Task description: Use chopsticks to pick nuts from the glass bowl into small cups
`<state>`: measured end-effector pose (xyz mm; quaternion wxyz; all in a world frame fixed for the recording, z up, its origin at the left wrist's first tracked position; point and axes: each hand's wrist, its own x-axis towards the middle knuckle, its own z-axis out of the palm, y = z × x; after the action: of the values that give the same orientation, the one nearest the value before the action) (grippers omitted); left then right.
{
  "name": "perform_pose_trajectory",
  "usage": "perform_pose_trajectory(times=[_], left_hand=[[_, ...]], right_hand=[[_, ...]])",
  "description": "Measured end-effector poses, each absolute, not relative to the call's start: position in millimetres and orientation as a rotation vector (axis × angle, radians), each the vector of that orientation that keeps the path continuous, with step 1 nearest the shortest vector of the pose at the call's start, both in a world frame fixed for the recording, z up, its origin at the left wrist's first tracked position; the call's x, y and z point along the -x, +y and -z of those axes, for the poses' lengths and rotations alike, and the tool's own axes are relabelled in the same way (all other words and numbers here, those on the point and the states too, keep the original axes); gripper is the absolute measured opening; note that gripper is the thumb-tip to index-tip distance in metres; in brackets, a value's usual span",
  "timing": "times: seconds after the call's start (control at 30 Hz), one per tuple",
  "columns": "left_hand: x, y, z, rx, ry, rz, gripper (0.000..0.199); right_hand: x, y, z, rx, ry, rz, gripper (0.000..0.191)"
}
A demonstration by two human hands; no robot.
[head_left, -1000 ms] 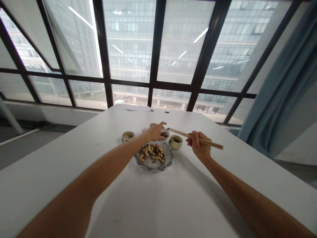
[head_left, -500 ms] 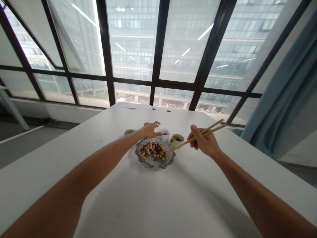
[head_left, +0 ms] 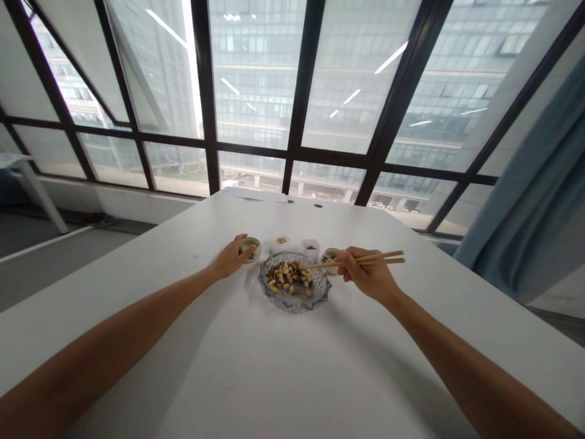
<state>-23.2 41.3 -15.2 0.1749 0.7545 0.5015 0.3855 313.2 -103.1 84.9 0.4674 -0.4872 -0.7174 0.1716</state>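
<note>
A scalloped glass bowl holds a pile of nuts and seeds. My right hand is closed around a pair of wooden chopsticks, whose tips reach the pile. My left hand is wrapped round the left side of a small greenish cup, thumb at its near rim. Behind the bowl stand two small white cups, one with pale yellowish contents and one with dark contents. Another greenish cup stands right of the bowl, partly hidden by my right hand and the chopsticks.
The white table reaches to large dark-framed windows. Papers lie at its far edge, near a round brown spot. A blue curtain hangs at the right, and a white table leg shows at the left.
My left hand has moved left from behind the bowl and taken hold of the left greenish cup. The chopstick tips have shifted left onto the pile. The view has shifted slightly.
</note>
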Motion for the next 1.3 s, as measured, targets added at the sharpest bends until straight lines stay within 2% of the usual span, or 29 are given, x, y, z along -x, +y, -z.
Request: perform_pose_trajectory(times=[0.1,0.27,0.5,1.0,1.17,1.3], left_hand=[[19,36,13,-2.120,1.429,-1.091,0.071],[18,33,9,-2.123,1.449,-1.091,0.067],[18,34,10,-2.105,1.452,-1.079,0.071],[18,35,12,-2.095,1.428,-1.108,0.072],[19,36,12,-2.085,1.426,-1.103,0.070],[19,34,11,-2.111,1.420,-1.095,0.073]], right_hand=[[-314,-111,-98,1.250,-1.666,-0.523,0.069],[-313,-124,-114,1.328,-1.840,-0.595,0.065],[-315,-121,-108,1.344,-1.929,-0.573,0.062],[-310,-124,-114,1.392,-1.787,-0.561,0.068],[-316,-114,-110,1.356,-1.617,-0.622,0.065],[-323,-91,-92,1.194,-1.266,-0.851,0.056]])
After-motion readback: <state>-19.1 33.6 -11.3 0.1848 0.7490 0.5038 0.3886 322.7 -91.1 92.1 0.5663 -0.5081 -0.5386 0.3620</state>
